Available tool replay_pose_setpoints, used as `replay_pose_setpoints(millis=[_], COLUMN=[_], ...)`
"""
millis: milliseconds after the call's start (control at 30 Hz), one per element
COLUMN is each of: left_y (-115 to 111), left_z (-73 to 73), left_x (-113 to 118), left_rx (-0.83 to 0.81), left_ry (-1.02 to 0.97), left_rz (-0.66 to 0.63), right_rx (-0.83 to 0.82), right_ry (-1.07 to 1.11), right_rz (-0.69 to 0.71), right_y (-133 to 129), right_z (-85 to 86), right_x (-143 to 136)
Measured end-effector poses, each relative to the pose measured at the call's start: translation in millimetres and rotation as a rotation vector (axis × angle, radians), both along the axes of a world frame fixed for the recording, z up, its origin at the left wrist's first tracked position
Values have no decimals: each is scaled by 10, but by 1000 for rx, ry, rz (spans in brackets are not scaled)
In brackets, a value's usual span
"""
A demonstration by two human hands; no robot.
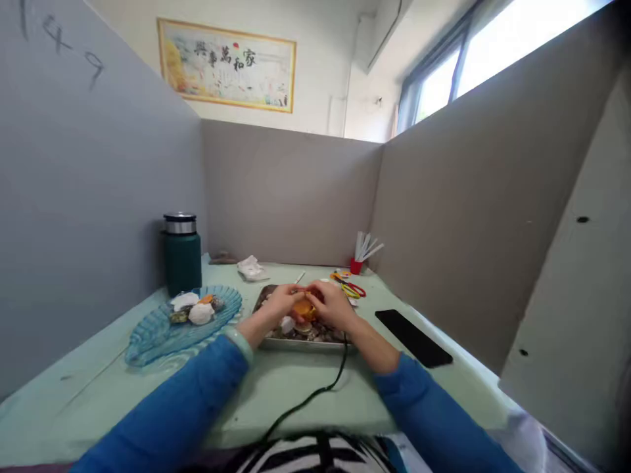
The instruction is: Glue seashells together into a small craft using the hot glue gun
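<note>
Holding the orange shell point(304, 307) between both hands, you keep your left hand point(277, 306) and right hand point(334, 305) in a closed grip over the metal tray point(296, 343), so loose bits drop onto its shells.

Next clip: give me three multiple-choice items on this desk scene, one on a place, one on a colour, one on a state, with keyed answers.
1. Where does the black phone lie?
A. right of the metal tray
B. in the blue glass dish
C. beside the flask

2. What colour is the flask?
A. red
B. dark green
C. white

3. How is the orange piece held?
A. lying untouched
B. by one hand
C. between both hands

Answers:
1 A, it lies on the table's right side.
2 B, green body, steel lid.
3 C, left hand and right hand close around it over the tray.
</note>
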State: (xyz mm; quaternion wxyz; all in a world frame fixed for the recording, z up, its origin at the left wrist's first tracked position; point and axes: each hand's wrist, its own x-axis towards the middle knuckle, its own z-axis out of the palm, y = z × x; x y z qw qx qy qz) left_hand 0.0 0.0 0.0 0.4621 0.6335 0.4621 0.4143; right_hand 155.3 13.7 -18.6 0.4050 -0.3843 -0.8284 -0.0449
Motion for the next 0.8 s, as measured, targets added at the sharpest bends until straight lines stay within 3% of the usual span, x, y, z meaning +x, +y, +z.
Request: replay_pose_setpoints(millis=[433, 800], left_y=[127, 71], left_z=[-108, -51], left_x=[-24, -21], left_rx=[-3, -17], left_ry=[-51, -32], left_rz=[-21, -9], right_rx=[-9, 6], right_ry=[38, 32], right_rz=[41, 39], right_y=[-24, -15], right_z=[18, 8], right_x=[-12, -15])
